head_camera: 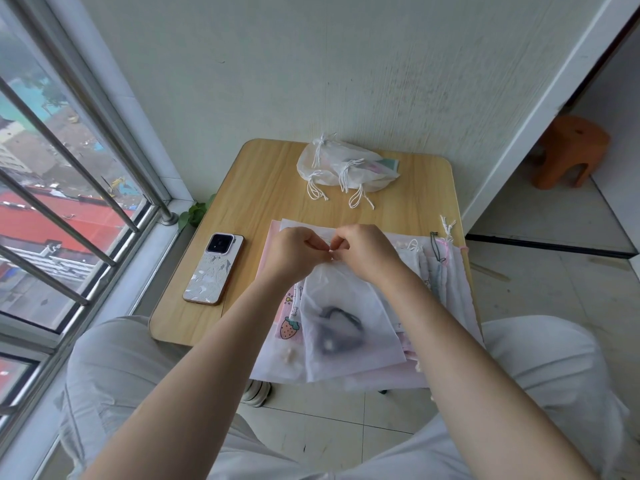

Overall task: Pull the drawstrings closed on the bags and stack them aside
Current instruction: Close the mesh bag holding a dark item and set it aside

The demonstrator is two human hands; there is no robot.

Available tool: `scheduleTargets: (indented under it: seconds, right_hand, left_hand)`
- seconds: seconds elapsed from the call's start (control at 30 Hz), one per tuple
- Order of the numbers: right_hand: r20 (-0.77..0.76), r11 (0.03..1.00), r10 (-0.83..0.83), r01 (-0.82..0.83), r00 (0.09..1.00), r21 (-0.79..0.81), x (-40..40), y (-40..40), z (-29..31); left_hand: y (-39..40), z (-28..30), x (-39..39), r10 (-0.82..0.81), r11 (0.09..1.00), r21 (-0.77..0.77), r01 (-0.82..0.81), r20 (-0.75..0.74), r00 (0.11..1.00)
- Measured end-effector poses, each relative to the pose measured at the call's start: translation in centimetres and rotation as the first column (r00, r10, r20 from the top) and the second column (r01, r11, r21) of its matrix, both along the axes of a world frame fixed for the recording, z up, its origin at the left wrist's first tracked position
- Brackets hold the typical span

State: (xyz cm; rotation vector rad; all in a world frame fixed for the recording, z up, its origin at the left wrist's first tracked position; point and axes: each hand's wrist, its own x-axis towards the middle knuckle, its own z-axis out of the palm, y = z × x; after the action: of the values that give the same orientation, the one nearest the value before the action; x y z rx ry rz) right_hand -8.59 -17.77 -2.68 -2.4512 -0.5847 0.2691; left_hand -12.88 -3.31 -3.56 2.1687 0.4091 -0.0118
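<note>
Head view: small wooden table (242,174) set against a wall, seen from above; both hands are met over the mouth of a translucent white bag (346,327) lying on top of a spread pile of unclosed bags (446,282) at the near right of the table. Left hand (294,252) is curled, fingertips pinched at the bag's gathered neck; right hand (367,251) is curled likewise, fingertips pinched just beside the left's; the cord itself is too fine to be made out between them. A dark object is seen through the bag's fabric; its kind cannot be told. Closed bags (346,166) are heaped at the far edge, cords trailing toward the viewer. A phone (214,268) lies face down to the left, apart from the work.

Step judged: cinching the neck. To be done well, the neck should be pinned by one hand while the cords are drawn outward evenly by the other, so the channel gathers without snagging; the contents should be kept low, clear of the mouth; the finished bag is then best laid flat on the far heap.
</note>
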Motion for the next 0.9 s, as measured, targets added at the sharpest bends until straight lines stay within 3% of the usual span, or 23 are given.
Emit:
scheduleTargets:
  seconds: [0.17,0.33,0.47,0.63,0.73,0.9]
  right_hand:
    - [0.003,0.984,0.111,-0.11,0.994,-0.14,0.3,0.2,0.0]
    - [-0.271,0.992,0.123,-0.111,0.955,0.061,1.1,-0.7,0.2]
    - [-0.539,0.962,0.154,-0.001,0.828,0.272,1.5,-1.5,-0.9]
    - [-0.809,0.855,0.242,0.276,0.535,0.439,1.9,-1.8,-1.9]
    - [-0.841,0.836,0.224,0.347,0.493,0.426,1.9,-1.7,-2.1]
    - [-0.864,0.817,0.173,0.421,0.473,0.393,2.0,-1.5,-2.2]
  left_hand:
    - [0.0,0.0,-0.1,-0.069,0.995,0.071,0.067,0.017,0.997]
    - [0.3,0.1,-0.5,-0.204,0.973,0.124,0.193,0.08,0.976]
    - [0.4,-0.2,-0.7,-0.281,0.949,0.196,0.247,0.168,0.945]
    - [0.5,-0.9,-0.8,-0.25,0.941,0.297,0.164,0.283,0.926]
    - [0.3,-1.1,-0.8,-0.184,0.933,0.355,0.063,0.319,0.93]
    - [-0.5,-1.2,-1.0,-0.103,0.977,0.204,0.058,0.218,0.971]
